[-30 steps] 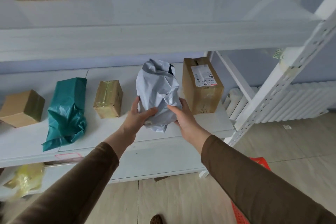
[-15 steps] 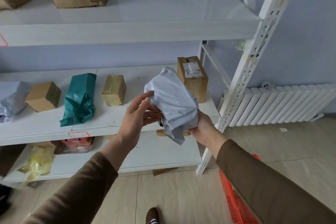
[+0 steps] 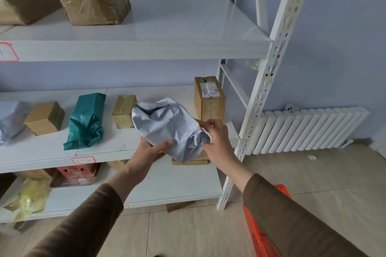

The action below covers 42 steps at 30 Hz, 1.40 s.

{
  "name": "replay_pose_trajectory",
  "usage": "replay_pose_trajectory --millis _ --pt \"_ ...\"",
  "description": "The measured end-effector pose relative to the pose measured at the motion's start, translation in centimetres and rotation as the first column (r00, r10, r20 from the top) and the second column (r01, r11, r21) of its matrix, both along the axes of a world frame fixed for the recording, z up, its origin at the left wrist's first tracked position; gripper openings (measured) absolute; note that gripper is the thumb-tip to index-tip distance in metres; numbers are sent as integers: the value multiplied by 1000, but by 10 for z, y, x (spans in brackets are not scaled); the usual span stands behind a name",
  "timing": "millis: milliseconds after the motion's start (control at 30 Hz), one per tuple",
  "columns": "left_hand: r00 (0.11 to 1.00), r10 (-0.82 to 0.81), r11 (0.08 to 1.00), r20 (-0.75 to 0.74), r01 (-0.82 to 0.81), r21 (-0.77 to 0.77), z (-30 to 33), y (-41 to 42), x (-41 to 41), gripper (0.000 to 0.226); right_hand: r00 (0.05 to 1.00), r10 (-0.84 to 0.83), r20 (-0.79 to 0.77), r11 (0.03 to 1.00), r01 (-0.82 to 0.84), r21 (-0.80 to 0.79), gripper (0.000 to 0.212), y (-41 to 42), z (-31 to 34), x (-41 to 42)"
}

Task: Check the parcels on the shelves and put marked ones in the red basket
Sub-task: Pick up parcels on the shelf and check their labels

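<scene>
Grey crumpled plastic mailer bag (image 3: 167,125) held in the air in front of the middle white metal shelf (image 3: 104,152), clear of its surface. Left hand (image 3: 150,150) cups it from below, thumb pressed on the front face. Right hand (image 3: 217,137) pinches the bag's right end, fingers curled. Red plastic mesh basket (image 3: 261,236) on the floor at lower right, mostly hidden by the right brown sleeve (image 3: 292,219). On the shelf behind the bag: tall labelled cardboard box (image 3: 210,98), small taped cardboard box (image 3: 123,113), teal plastic bag (image 3: 86,121).
</scene>
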<state>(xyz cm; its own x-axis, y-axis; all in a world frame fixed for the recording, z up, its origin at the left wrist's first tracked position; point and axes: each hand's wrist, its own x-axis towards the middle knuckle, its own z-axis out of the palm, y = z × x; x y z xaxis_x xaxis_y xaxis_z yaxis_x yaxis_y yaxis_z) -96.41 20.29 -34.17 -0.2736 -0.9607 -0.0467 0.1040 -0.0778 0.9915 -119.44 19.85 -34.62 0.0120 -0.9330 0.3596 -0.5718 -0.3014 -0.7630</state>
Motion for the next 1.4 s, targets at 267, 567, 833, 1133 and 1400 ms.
replay_pose_trajectory --millis 267,567,833,1133,1400 --pt "852 390 820 350 -148 -553 -3 13 -13 84 617 -140 774 789 -403 464 40 14 -4 -9" --pt "526 760 210 382 357 -910 -22 -12 -1 64 447 -224 866 587 -647 486 69 12 -13 -12" --pt "628 460 641 628 255 -724 -32 0 -2 69 533 -155 832 856 -349 382 73 12 -4 -16" --pt "995 -24 999 96 21 41 -16 -1 -30 87 836 18 549 988 -100 120 86 13 -6 6" --pt "994 66 980 -83 -49 192 -28 -15 -31 71 803 17 595 973 -149 174 65 1 -4 3"
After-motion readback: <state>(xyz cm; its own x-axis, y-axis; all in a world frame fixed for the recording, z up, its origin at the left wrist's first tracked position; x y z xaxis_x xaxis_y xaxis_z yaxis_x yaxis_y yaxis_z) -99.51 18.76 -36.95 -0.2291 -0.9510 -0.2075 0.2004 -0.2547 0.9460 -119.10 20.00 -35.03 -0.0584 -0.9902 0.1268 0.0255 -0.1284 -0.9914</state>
